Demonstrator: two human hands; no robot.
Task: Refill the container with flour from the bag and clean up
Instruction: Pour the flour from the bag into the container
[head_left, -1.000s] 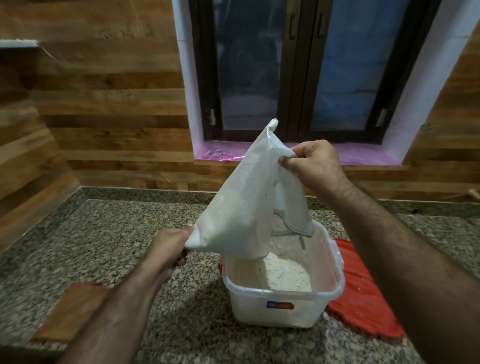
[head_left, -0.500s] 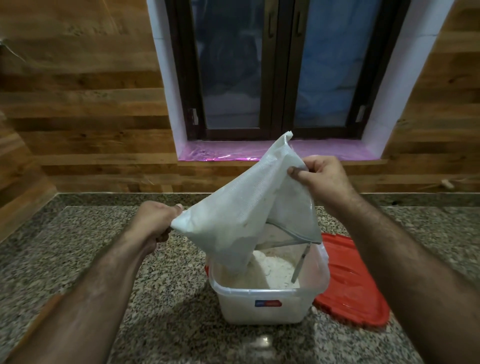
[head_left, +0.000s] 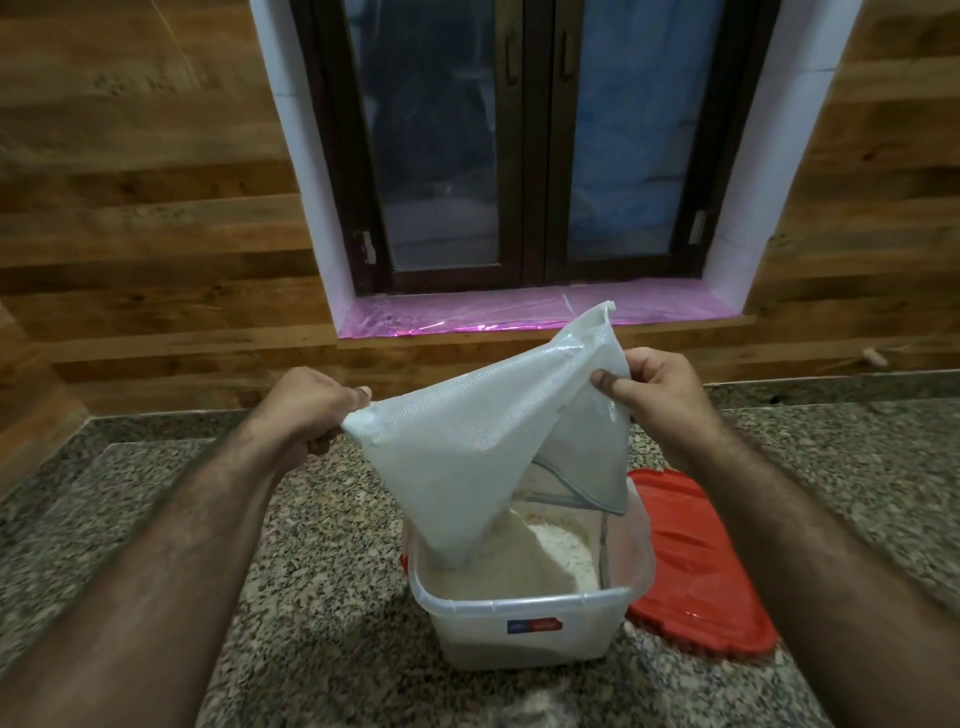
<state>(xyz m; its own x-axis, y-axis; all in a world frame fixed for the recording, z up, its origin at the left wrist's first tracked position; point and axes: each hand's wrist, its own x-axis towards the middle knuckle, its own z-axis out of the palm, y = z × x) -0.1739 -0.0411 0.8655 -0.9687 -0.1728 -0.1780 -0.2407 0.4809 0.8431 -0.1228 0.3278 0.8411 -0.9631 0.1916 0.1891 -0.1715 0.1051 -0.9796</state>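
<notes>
Bag (head_left: 467, 447) between left grip (head_left: 311, 410) and right grip (head_left: 660, 389), above container (head_left: 519, 623)

Two hands (head_left: 311, 410) (head_left: 660, 389), one bag (head_left: 483, 447), one container (head_left: 524, 623), one red lid (head_left: 696, 566), one window (head_left: 524, 145).

A single head-worn camera is looking forward and down from the person's own viewpoint, sitting close above the worktop (head_left: 322, 587). It is facing a window (head_left: 524, 156) in the wood-panelled wall (head_left: 145, 182), with both forearms reaching in from the bottom corners.
</notes>
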